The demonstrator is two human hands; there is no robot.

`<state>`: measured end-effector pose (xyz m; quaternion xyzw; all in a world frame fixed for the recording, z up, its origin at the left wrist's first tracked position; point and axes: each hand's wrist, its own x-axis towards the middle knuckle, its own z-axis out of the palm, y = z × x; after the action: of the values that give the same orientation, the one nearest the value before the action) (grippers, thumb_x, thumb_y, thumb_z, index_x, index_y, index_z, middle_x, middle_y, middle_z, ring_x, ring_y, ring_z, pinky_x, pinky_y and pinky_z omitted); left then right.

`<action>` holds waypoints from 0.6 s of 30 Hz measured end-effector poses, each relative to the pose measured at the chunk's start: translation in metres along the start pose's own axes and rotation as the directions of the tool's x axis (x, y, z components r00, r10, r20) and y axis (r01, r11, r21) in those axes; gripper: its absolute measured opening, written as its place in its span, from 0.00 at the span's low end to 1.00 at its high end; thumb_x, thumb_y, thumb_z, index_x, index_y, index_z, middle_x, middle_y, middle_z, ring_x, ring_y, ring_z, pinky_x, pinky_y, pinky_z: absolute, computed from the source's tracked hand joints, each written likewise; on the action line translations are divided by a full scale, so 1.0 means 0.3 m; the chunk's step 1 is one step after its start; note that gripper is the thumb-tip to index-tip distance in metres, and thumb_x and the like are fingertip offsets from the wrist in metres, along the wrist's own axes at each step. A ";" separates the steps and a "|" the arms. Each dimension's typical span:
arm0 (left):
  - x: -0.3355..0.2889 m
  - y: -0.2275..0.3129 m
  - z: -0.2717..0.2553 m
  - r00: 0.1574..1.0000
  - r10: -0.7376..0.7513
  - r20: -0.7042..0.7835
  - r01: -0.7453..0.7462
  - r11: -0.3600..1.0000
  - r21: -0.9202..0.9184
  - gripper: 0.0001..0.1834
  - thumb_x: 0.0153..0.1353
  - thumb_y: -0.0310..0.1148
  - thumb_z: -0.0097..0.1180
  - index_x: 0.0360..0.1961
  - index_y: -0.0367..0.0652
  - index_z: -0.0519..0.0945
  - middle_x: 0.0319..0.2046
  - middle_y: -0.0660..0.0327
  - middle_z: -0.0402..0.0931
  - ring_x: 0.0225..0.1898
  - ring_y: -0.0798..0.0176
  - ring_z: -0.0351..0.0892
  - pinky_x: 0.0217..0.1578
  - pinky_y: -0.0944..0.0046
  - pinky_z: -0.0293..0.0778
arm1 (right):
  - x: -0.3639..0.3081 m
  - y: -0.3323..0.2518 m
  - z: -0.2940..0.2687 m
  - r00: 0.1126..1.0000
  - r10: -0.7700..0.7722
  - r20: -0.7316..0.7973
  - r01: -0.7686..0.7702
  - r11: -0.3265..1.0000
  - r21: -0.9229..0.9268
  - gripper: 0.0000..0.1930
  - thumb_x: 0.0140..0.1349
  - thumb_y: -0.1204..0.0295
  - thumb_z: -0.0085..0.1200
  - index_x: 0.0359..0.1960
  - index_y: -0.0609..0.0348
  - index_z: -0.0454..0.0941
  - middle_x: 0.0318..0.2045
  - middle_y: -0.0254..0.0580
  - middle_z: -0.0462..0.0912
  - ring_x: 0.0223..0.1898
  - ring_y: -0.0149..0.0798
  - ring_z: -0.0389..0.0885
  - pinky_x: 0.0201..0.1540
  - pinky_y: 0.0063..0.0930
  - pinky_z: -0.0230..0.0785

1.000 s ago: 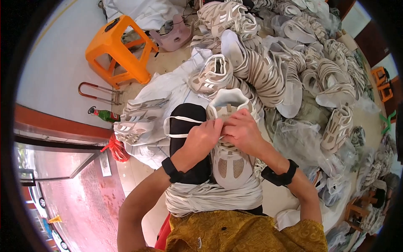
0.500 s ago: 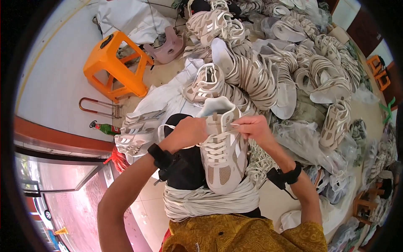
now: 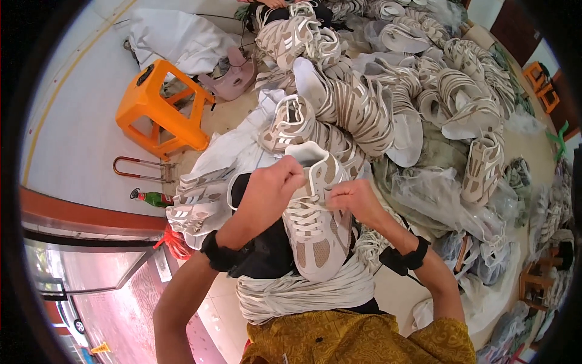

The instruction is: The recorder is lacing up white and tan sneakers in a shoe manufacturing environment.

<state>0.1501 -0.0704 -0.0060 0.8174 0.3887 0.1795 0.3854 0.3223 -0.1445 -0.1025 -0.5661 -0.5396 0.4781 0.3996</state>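
A beige and white sneaker [image 3: 319,249] rests toe toward me on my lap, its white shoelace [image 3: 305,216] crisscrossed through the lower eyelets. My left hand [image 3: 276,182] is closed at the left side of the shoe's opening; what its fingers hold is hidden. A white lace loop hangs beside that wrist. My right hand [image 3: 356,199] is closed in a pinch at the right eyelet edge, where the lace runs to its fingertips. Across my lap, below the toe, lies a thick bundle of white laces [image 3: 303,296].
Nested shoe uppers [image 3: 364,115] and more sneakers pile up ahead. An orange stool [image 3: 160,112], a green bottle [image 3: 154,198] and a red-handled metal tool [image 3: 142,167] stand or lie at the left. Clear plastic bags [image 3: 445,200] lie right. Another person's hand [image 3: 274,3] shows at the top.
My left hand has risen and come slightly right, over the shoe's edge. My right hand has dropped a little closer to the laces. Another person's hand has come into view at the top.
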 end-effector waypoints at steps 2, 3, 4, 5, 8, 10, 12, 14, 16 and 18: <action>0.010 -0.080 0.044 0.999 0.050 -0.013 -0.048 0.988 0.145 0.05 0.51 0.28 0.46 0.26 0.36 0.69 0.18 0.49 0.71 0.23 0.49 0.73 0.25 0.52 0.67 | 0.026 -0.014 -0.003 0.994 -0.082 -0.075 0.080 0.996 -0.034 0.09 0.41 0.68 0.53 0.20 0.61 0.76 0.15 0.45 0.74 0.17 0.41 0.72 0.23 0.26 0.64; 0.017 -0.125 0.067 0.995 0.100 -0.015 -0.092 0.954 0.286 0.06 0.54 0.29 0.44 0.27 0.36 0.69 0.19 0.47 0.71 0.22 0.47 0.73 0.25 0.51 0.67 | 0.041 -0.019 -0.001 0.993 -0.089 -0.073 0.087 0.995 -0.039 0.09 0.41 0.68 0.53 0.20 0.61 0.76 0.15 0.45 0.74 0.17 0.41 0.72 0.23 0.26 0.64; 0.016 -0.140 0.083 0.998 0.063 0.020 -0.066 0.946 0.317 0.06 0.50 0.28 0.48 0.29 0.38 0.73 0.22 0.49 0.72 0.26 0.47 0.73 0.27 0.58 0.69 | 0.046 -0.016 0.004 0.986 -0.145 -0.086 0.131 0.979 -0.155 0.09 0.42 0.68 0.52 0.20 0.61 0.76 0.16 0.45 0.74 0.18 0.42 0.72 0.23 0.28 0.64; 0.017 -0.152 0.097 0.998 0.065 0.020 -0.068 0.947 0.315 0.06 0.50 0.28 0.48 0.29 0.38 0.73 0.22 0.49 0.72 0.26 0.47 0.73 0.27 0.58 0.69 | 0.049 -0.016 0.009 0.975 -0.202 -0.092 0.171 0.948 -0.269 0.09 0.42 0.68 0.51 0.20 0.61 0.76 0.16 0.45 0.75 0.19 0.43 0.73 0.23 0.29 0.65; 0.021 -0.165 0.123 0.996 0.035 0.084 -0.061 0.938 0.340 0.07 0.49 0.29 0.47 0.28 0.39 0.75 0.22 0.49 0.73 0.27 0.47 0.73 0.27 0.57 0.69 | 0.060 -0.030 0.009 0.951 -0.299 -0.079 0.232 0.859 -0.456 0.08 0.43 0.68 0.51 0.18 0.60 0.75 0.17 0.44 0.75 0.20 0.43 0.75 0.23 0.32 0.66; 0.019 -0.162 0.132 0.997 -0.023 0.076 -0.001 0.951 0.309 0.08 0.48 0.30 0.47 0.27 0.39 0.76 0.22 0.49 0.73 0.26 0.47 0.73 0.27 0.57 0.69 | 0.065 -0.020 0.014 0.907 -0.416 -0.065 0.314 0.772 -0.552 0.07 0.42 0.69 0.50 0.16 0.59 0.73 0.15 0.43 0.73 0.19 0.43 0.74 0.22 0.32 0.66; 0.024 -0.172 0.142 0.996 -0.030 0.082 0.009 0.968 0.252 0.08 0.47 0.30 0.46 0.26 0.39 0.76 0.22 0.49 0.73 0.26 0.47 0.73 0.27 0.57 0.69 | 0.064 -0.019 0.020 0.851 -0.524 -0.038 0.382 0.666 -0.641 0.06 0.41 0.70 0.50 0.14 0.58 0.71 0.14 0.41 0.72 0.18 0.42 0.74 0.21 0.33 0.66; 0.026 -0.168 0.152 0.995 -0.044 0.092 0.026 0.981 0.194 0.08 0.47 0.30 0.46 0.25 0.39 0.76 0.21 0.48 0.72 0.26 0.47 0.73 0.27 0.57 0.69 | 0.051 -0.027 0.031 0.753 -0.657 0.021 0.425 0.462 -0.778 0.05 0.38 0.71 0.50 0.11 0.55 0.68 0.12 0.39 0.68 0.16 0.40 0.72 0.19 0.31 0.66; 0.034 -0.155 0.161 0.999 -0.008 0.034 0.002 0.985 0.172 0.08 0.46 0.29 0.46 0.25 0.39 0.76 0.21 0.49 0.73 0.25 0.48 0.73 0.26 0.58 0.69 | 0.060 -0.022 0.040 0.719 -0.693 0.052 0.438 0.393 -0.808 0.05 0.37 0.72 0.50 0.11 0.55 0.67 0.11 0.38 0.67 0.16 0.39 0.72 0.18 0.31 0.65; 0.037 -0.164 0.172 0.999 0.017 0.031 -0.023 0.980 0.200 0.08 0.45 0.29 0.46 0.25 0.40 0.77 0.21 0.49 0.72 0.25 0.48 0.73 0.26 0.58 0.69 | 0.064 -0.006 0.043 0.684 -0.725 0.083 0.446 0.325 -0.834 0.05 0.36 0.72 0.50 0.11 0.54 0.66 0.11 0.37 0.66 0.16 0.37 0.72 0.17 0.31 0.65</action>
<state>0.1633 -0.0676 -0.0768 0.8585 0.3908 0.1313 0.3050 0.3086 -0.1261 -0.1059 -0.5091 -0.7923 -0.0950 0.3227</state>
